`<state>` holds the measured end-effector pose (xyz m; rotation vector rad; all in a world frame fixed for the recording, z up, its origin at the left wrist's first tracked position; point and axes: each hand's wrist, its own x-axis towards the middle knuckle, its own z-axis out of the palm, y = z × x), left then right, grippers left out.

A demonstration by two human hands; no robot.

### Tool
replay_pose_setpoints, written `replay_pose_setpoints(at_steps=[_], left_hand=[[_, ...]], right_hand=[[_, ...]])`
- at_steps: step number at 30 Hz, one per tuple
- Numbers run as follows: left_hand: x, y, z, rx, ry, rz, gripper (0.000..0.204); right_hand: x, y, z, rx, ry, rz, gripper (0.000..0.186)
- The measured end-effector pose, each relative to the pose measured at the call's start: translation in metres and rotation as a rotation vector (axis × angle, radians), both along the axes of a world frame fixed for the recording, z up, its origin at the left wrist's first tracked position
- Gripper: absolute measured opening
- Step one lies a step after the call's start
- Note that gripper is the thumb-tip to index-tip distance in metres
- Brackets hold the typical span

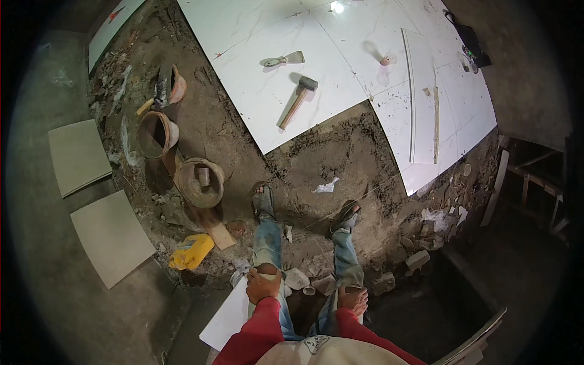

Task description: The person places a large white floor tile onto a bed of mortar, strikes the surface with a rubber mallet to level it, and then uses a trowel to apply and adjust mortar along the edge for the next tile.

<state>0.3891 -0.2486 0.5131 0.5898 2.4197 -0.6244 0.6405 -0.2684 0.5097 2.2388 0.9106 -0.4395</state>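
I sit with my left hand [263,285] resting on my left knee and my right hand [353,299] on my right knee. Neither holds a tool; the fingers lie over the jeans and bare knees. Beside my left leg is a white tile [225,316], partly covered by my sleeve. Ahead, a rubber mallet [298,102] with a wooden handle lies on the white floor tiles [243,30], out of reach of both hands. Just beyond it is a putty knife [284,59], its blade toward the right.
On the dirt at left stand a round bucket [219,193] with a can inside, another bucket [173,137] and a trowel [162,88]. A yellow jug [191,251] lies nearer. Two tiles [112,237] lean at far left. A long strip [420,97] crosses the right tiles; rubble [418,260] lies right.
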Motion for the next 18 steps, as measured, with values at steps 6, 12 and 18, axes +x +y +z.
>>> replay_pose_setpoints(at_steps=[6, 12, 18], left_hand=[[0.002, 0.006, 0.001, 0.0, -0.006, 0.004, 0.077], [0.003, 0.006, -0.002, 0.029, -0.022, 0.012, 0.077], [-0.009, -0.006, 0.0, -0.019, 0.008, 0.091, 0.084]], right_hand=[[-0.003, 0.008, 0.007, 0.005, 0.004, 0.007, 0.076], [0.0, 0.018, 0.007, -0.018, -0.014, -0.011, 0.075], [-0.008, 0.017, 0.003, -0.04, -0.034, 0.094, 0.074]])
